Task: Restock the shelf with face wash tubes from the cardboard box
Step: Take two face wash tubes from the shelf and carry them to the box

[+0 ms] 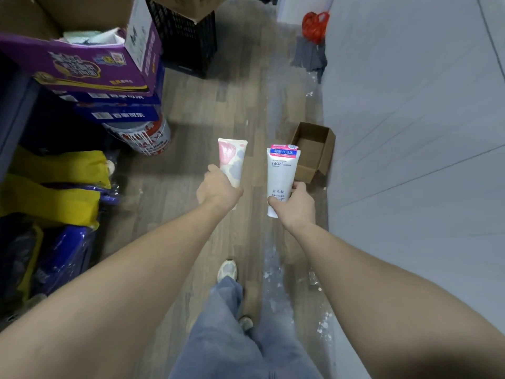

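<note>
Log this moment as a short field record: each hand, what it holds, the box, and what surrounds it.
left hand: closed around the lower part of a pink and white tube, crimped end up
right hand: grips the lower end of a white Facial cleanser tube, held upright
cardboard box: open on the wooden floor by the grey wall; no tubes visible in the part shown
left of aisle: stacked purple carton, paint bucket
shelf: not in view

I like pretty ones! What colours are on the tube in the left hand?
The tube is white with pink and grey-blue blotches, seen in the head view.
</note>
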Demonstrator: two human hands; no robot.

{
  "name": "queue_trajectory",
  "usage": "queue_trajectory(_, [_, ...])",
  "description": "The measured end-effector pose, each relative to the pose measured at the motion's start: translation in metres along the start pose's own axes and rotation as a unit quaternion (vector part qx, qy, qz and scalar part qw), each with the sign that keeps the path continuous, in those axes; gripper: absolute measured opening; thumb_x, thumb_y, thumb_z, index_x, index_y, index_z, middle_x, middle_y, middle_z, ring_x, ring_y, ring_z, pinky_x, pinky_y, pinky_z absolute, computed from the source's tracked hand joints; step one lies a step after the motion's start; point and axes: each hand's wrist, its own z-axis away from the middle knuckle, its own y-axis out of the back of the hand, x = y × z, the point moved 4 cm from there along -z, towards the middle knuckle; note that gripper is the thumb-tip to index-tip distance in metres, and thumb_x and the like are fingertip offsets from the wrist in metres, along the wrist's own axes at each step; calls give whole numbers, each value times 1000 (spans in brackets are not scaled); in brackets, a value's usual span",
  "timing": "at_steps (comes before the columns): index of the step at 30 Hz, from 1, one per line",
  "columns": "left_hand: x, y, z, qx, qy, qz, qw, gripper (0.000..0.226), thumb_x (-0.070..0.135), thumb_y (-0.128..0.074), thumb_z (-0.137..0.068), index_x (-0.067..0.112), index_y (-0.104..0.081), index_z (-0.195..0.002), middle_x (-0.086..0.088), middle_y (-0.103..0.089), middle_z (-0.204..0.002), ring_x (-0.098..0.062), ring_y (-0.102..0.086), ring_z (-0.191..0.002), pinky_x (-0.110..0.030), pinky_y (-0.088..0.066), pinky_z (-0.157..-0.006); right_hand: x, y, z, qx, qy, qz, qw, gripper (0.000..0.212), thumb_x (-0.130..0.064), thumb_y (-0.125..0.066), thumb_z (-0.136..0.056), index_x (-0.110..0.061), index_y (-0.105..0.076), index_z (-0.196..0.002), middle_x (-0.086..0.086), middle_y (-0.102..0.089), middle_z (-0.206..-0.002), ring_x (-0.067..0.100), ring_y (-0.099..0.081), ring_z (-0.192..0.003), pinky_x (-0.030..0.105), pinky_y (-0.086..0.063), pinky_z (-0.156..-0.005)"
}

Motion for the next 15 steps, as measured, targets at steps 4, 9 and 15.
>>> queue_trajectory(4, [23,4,-33,-12,5,-9,1000,63,32,-78,-75,9,-40,-120,-10,-56,-122,-30,-60,-110,-33,-42,-75,-21,8,-33,-1,-4,0,1000,59,-34,-77,-81,-16,-42,-125,6,-62,-125,23,-65,-104,29,-52,-73])
queue_trajectory(9, [58,8,-71,-15,10,-20,1000,62,32,-77,-75,9,-39,-118,-10,-56,-121,-31,-61,-109,-33,-40,-73,-43,22,-82,-6,-3,-9,1000,60,-34,-77,-82,-16,-40,-125,7,-60,-129,22,-65,-108,26,-51,-75])
queue_trajectory(15, [98,14,-108,3,21,-24,999,62,38,-76,-77,9,-40,-118,-11,-59,-118,-32,-62,-106,-34,-45,-75,-67,33,-145,-24,15,-7,1000,60,-34,-77,-83,-14,-43,-128,7,-59,-131,23,-64,-111,28,-51,-77])
